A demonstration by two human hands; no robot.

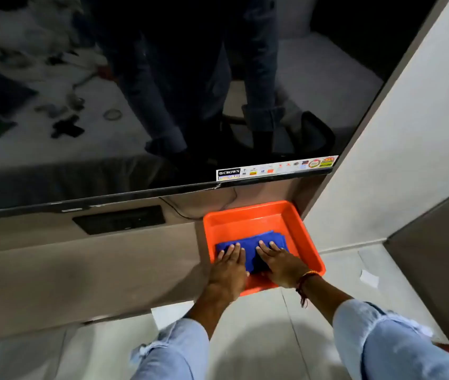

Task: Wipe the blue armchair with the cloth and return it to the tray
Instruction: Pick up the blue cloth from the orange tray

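Cloth: a folded deep-blue fabric cloth [248, 249] lies inside the tray, on the half nearest the person, toward its left wall.
Tray: a shallow orange plastic rectangular tray [294, 223] sits at the right end of the beige shelf [80, 270], its near right corner jutting past the shelf's front edge; the far half of its floor is bare.
Left hand: the left hand [228, 266] lies flat, fingers spread and extended, palm down on the cloth's left part, not gripping.
Right hand: the right hand [279, 263] is likewise flat and open, pressing the cloth's right part, with a red-and-orange thread band [306, 279] on its wrist.
Sleeves: pale blue denim sleeves [398, 344] cover both forearms.
Behind the tray: a large dark television screen [135, 91] with a sticker strip [276, 168] along its lower right edge.
Armchair: out of view.
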